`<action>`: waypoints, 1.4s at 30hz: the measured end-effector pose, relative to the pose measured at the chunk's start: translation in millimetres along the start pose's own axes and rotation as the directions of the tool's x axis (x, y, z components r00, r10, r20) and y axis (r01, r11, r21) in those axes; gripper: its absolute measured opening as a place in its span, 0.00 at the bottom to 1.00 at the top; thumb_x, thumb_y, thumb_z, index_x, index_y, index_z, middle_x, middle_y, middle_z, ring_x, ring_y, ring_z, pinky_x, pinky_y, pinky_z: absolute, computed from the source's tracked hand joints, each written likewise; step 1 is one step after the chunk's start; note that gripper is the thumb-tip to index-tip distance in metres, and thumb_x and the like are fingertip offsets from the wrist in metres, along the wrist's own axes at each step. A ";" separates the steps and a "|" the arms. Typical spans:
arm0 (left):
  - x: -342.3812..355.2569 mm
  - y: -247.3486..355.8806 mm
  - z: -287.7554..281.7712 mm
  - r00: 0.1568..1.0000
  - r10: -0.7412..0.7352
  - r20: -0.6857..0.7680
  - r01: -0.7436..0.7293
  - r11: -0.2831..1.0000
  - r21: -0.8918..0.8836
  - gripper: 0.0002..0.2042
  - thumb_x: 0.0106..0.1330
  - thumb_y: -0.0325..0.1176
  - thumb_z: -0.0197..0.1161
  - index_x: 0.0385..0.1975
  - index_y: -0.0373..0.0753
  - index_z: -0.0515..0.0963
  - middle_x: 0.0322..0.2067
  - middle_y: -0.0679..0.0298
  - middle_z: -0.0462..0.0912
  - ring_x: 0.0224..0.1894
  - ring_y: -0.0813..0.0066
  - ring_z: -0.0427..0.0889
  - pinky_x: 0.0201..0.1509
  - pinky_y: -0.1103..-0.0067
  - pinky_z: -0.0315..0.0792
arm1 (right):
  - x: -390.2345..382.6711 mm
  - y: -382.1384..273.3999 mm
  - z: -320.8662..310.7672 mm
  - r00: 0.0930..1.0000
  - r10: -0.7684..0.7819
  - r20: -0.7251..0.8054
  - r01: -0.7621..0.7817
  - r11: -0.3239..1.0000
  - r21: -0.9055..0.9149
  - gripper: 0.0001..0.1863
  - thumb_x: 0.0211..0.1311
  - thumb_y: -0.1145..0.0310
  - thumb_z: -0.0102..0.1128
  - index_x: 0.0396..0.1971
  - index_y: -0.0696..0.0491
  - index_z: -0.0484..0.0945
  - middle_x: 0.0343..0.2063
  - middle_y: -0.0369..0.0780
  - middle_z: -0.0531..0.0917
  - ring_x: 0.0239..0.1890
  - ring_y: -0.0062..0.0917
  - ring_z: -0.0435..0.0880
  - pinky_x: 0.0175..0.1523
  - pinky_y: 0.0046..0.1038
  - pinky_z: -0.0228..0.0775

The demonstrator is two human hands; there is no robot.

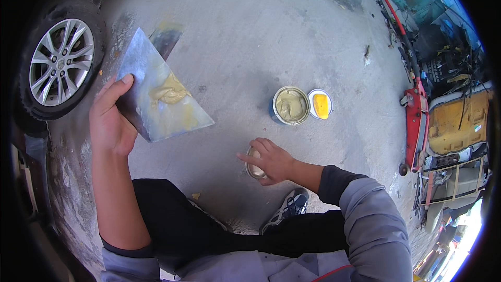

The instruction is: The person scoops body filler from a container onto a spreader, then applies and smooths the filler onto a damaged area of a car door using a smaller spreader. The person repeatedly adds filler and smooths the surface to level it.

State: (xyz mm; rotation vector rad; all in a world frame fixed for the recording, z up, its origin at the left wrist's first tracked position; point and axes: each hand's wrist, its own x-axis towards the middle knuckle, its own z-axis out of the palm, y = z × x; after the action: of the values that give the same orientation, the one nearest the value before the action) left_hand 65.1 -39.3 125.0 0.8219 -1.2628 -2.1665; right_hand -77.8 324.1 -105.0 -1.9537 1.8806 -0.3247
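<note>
My left hand [116,112] grips a flat, angular mixing board [177,115] by its left edge, thumb on top. The board is tilted and smeared, and a dollop of beige putty [169,92] sits on its face. Low in front of my feet, my right hand [271,163] is curled over a round metal-rimmed lid or shallow tin [254,166]; the hand hides much of it. Beyond that hand stands an uncovered can [290,105] of similar beige putty. Beside the can lies a white round lid [318,93] with a yellow piece [321,106] on it.
A car wheel [61,62] stands at the far left. Behind the board, a dark strip [166,42] with a yellowish smear shows on the concrete floor [235,26]. To the right are a red floor jack [416,120], a tan panel [457,124] and piled car parts.
</note>
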 end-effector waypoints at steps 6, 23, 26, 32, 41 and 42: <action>-5.0 0.5 8.7 0.999 0.008 -0.034 -0.009 1.000 -0.024 0.17 0.75 0.30 0.65 0.60 0.32 0.78 0.53 0.59 0.86 0.55 0.67 0.86 0.66 0.68 0.77 | 14.3 67.2 -75.6 0.756 0.284 -0.590 -0.259 0.957 0.128 0.53 0.43 0.55 0.87 0.64 0.59 0.62 0.65 0.60 0.67 0.67 0.60 0.71 0.69 0.52 0.72; -1.5 -3.4 18.1 0.999 0.017 -0.039 -0.017 1.000 0.000 0.16 0.72 0.28 0.66 0.56 0.30 0.81 0.49 0.58 0.89 0.51 0.67 0.88 0.63 0.70 0.78 | -14.1 110.4 -65.0 0.666 0.652 -0.362 -0.663 0.740 0.112 0.57 0.56 0.38 0.78 0.76 0.58 0.63 0.75 0.57 0.62 0.79 0.55 0.59 0.83 0.50 0.53; 3.6 -6.0 14.8 1.000 -0.008 -0.016 0.008 1.000 -0.010 0.16 0.72 0.28 0.66 0.57 0.31 0.81 0.49 0.58 0.89 0.51 0.67 0.87 0.64 0.69 0.77 | 8.8 108.6 -67.8 0.694 0.661 -0.285 -0.695 0.719 -0.022 0.58 0.63 0.31 0.68 0.82 0.53 0.57 0.79 0.57 0.58 0.83 0.55 0.53 0.85 0.52 0.45; 16.1 -13.7 8.4 0.998 -0.017 -0.059 0.017 1.000 -0.010 0.16 0.71 0.28 0.65 0.55 0.29 0.82 0.47 0.58 0.90 0.49 0.67 0.88 0.61 0.70 0.79 | 26.4 109.3 -61.9 0.709 0.672 -0.212 -0.704 0.688 -0.174 0.56 0.67 0.27 0.58 0.84 0.48 0.55 0.82 0.58 0.52 0.85 0.58 0.46 0.86 0.55 0.36; 59.0 -37.5 5.8 0.993 -0.117 -0.027 0.116 0.993 -0.034 0.15 0.72 0.29 0.64 0.56 0.31 0.81 0.49 0.58 0.89 0.50 0.66 0.88 0.63 0.69 0.79 | 26.8 111.0 -58.9 0.700 0.688 -0.191 -0.714 0.680 -0.170 0.54 0.68 0.27 0.56 0.84 0.47 0.56 0.82 0.59 0.52 0.85 0.59 0.46 0.86 0.56 0.36; 61.9 -39.0 7.5 0.992 -0.128 -0.020 0.127 0.991 -0.040 0.15 0.72 0.29 0.64 0.56 0.31 0.81 0.49 0.58 0.89 0.51 0.66 0.88 0.63 0.69 0.79 | 27.2 109.4 -60.6 0.697 0.693 -0.184 -0.717 0.677 -0.166 0.54 0.68 0.27 0.56 0.84 0.47 0.56 0.82 0.59 0.52 0.85 0.59 0.46 0.86 0.56 0.36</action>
State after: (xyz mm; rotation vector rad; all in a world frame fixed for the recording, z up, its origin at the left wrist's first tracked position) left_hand 12.2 -59.3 77.9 0.9315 -1.1832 -2.2671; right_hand -200.7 288.5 -102.6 -1.1629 2.6653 0.0330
